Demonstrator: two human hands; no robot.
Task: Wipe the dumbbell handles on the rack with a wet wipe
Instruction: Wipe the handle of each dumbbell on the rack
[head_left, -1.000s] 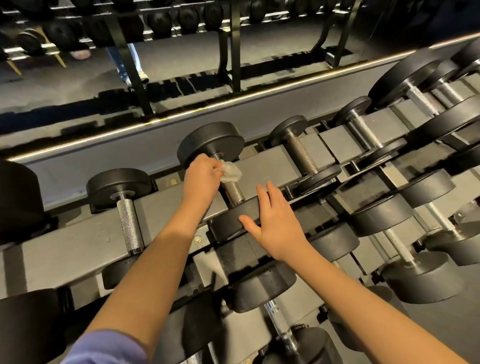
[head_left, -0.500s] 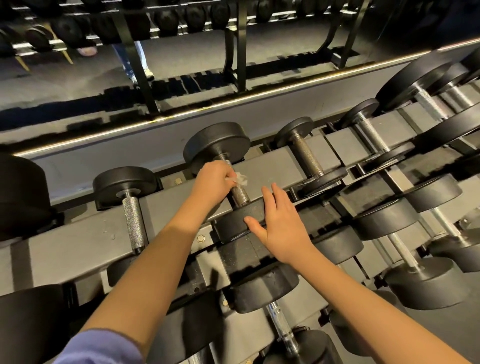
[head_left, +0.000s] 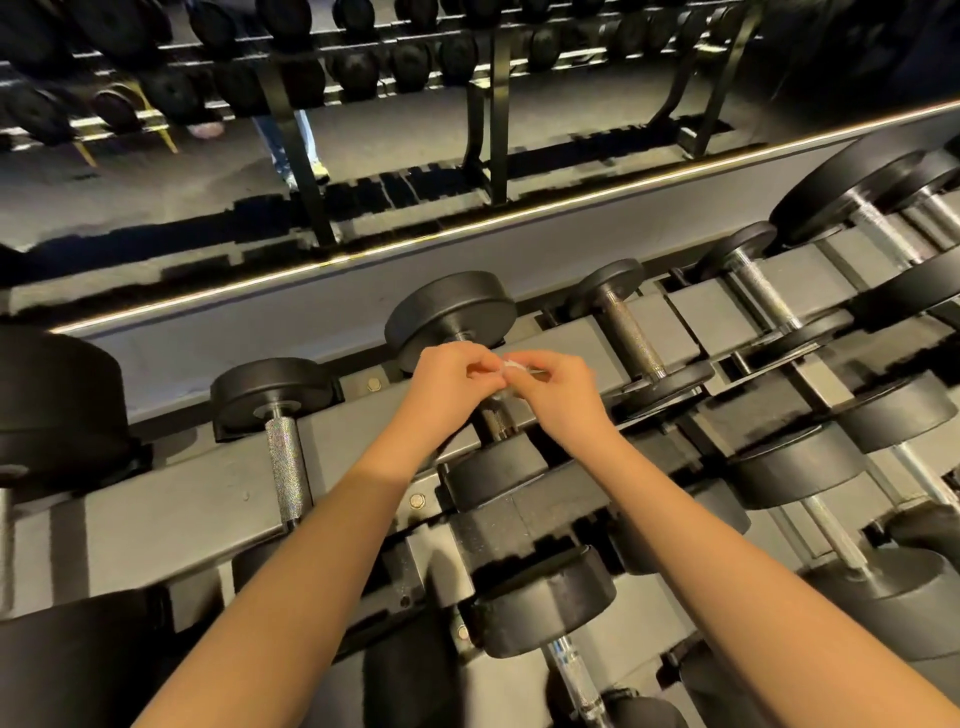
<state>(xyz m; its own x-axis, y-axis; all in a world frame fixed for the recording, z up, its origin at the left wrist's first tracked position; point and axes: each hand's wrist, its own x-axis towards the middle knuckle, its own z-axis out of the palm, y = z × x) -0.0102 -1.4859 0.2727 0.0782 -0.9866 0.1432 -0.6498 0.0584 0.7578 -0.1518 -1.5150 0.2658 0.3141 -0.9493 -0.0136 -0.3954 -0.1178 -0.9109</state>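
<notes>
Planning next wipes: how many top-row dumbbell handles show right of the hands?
4: one handle beside the right hand, the next rightward, two by the right edge; others may be cut off.

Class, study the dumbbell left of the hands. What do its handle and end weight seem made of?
Handle: probably bare steel, knurled; it glitters with a fine crosshatch. End weight: seemingly rubber or matte-coated metal; dull black, barely any shine.
</notes>
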